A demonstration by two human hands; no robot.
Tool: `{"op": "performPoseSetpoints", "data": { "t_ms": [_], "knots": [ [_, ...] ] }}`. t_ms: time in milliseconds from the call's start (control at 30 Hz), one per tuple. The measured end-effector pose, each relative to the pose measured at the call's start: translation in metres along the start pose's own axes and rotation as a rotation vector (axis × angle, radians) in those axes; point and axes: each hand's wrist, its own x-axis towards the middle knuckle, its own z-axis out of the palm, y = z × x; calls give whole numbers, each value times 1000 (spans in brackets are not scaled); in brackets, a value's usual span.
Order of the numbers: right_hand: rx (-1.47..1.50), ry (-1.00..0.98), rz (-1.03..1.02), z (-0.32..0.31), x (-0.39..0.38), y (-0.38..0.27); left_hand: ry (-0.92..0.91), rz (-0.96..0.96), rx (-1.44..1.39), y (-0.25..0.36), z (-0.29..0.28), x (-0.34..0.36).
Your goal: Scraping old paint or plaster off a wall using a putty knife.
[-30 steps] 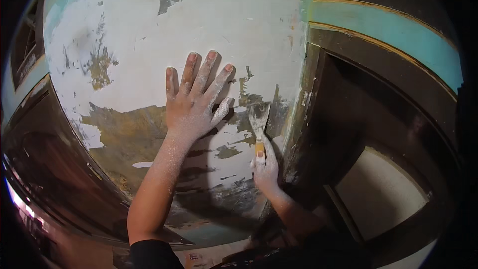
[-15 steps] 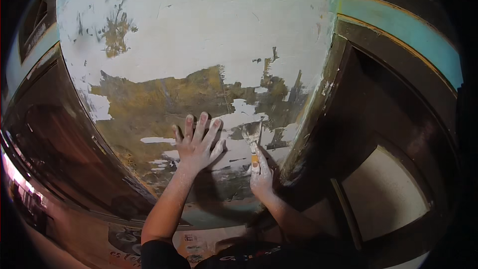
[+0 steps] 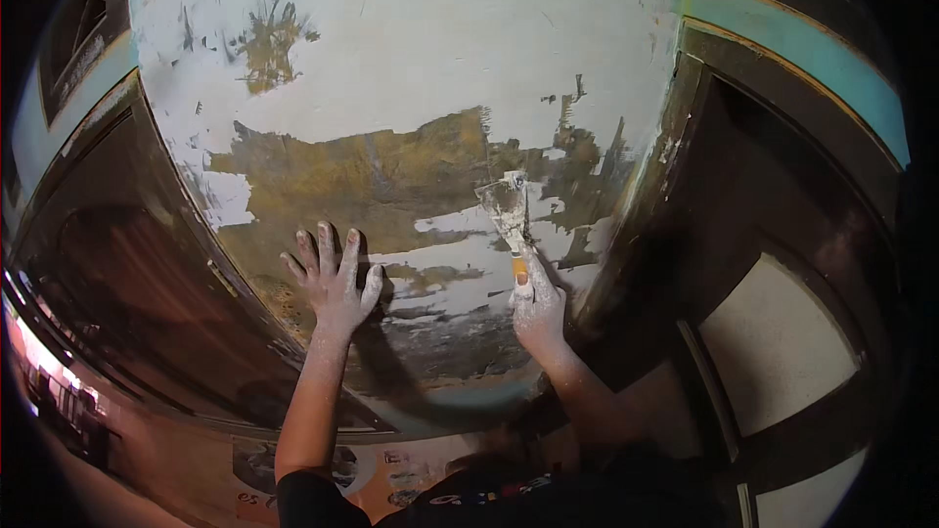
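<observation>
A wall (image 3: 430, 49) stands before me, white above with a large bare brown-olive patch (image 3: 342, 171) lower down and ragged white streaks across it. My right hand (image 3: 539, 311) grips the yellow handle of a putty knife (image 3: 508, 215). Its broad blade, smeared with white, points up and lies at the right part of the bare patch, close to the wall. White dust coats both hands. To the left, my left hand (image 3: 336, 284) rests with fingers spread on the lower part of the patch and holds nothing.
Dark wooden doors flank the wall, one on the left (image 3: 166, 264) and one on the right (image 3: 724, 196) with a pale panel (image 3: 782, 342). Turquoise bands (image 3: 802, 54) run above them. Below, a printed sheet (image 3: 391, 469) lies on the reddish floor (image 3: 166, 450).
The putty knife has moved up the wall in my right hand. My left hand has slid left and slightly down. The view has shifted, so the wall sits farther right.
</observation>
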Motion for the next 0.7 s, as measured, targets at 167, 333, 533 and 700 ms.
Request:
{"op": "performPoseSetpoints", "data": {
  "t_ms": [167,333,533,700],
  "knots": [
    [34,2,76,16,-52,37,116,48,-13,-10,18,-24],
    [59,52,15,23,-9,-12,125,53,-2,-12,21,-34],
    [-66,35,50,41,-54,16,164,63,-21,-17,27,-37],
    [-12,-42,-62,34,2,-14,145,47,-33,-13,23,-36]
  ]
}}
